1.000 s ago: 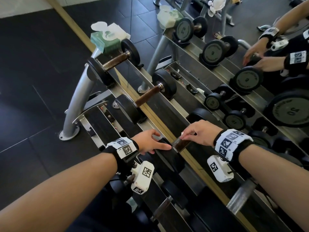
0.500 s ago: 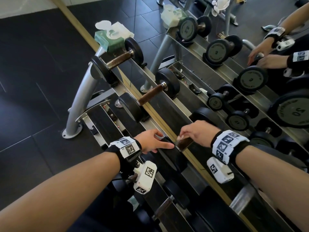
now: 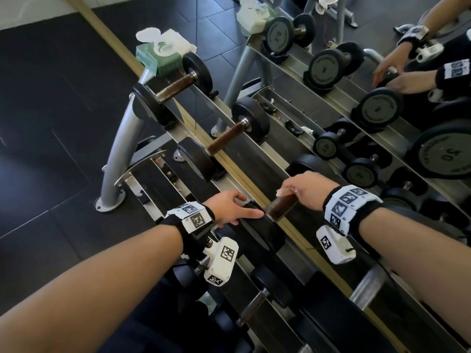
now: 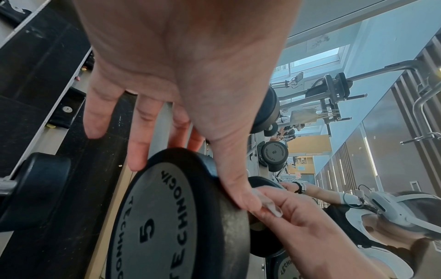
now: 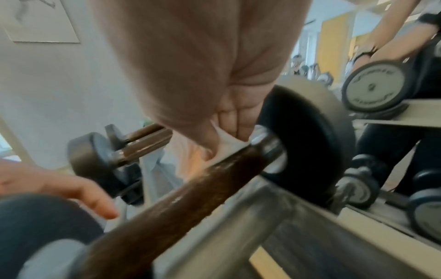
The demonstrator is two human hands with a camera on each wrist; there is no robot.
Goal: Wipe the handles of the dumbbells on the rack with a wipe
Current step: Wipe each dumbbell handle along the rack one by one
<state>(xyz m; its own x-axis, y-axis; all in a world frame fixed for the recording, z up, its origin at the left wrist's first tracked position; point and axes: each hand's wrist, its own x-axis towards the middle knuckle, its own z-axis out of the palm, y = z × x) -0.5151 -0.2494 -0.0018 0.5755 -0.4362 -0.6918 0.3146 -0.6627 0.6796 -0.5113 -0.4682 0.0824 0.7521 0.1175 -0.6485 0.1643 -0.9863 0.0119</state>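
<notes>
The dumbbell being wiped lies on the rack's top rail, its brown handle (image 3: 280,208) showing between my hands. My right hand (image 3: 302,189) grips a white wipe (image 5: 226,143) and presses it on the handle (image 5: 190,188), close to the far black plate (image 5: 305,136). My left hand (image 3: 229,208) rests with straight fingers on the rim of the near plate marked 5 (image 4: 167,207), thumb on one side and fingers on the other. Most of the wipe is hidden under my right hand.
Two more brown-handled dumbbells (image 3: 175,87) (image 3: 224,138) sit further along the rail. A green wipe packet (image 3: 163,56) lies at the rack's far end. A mirror behind the rack repeats the weights and my arms. Lower tiers hold other dumbbells (image 3: 254,304).
My right hand has slid the wipe a little along the handle toward the far plate, uncovering more brown handle. My left hand stays on the near plate.
</notes>
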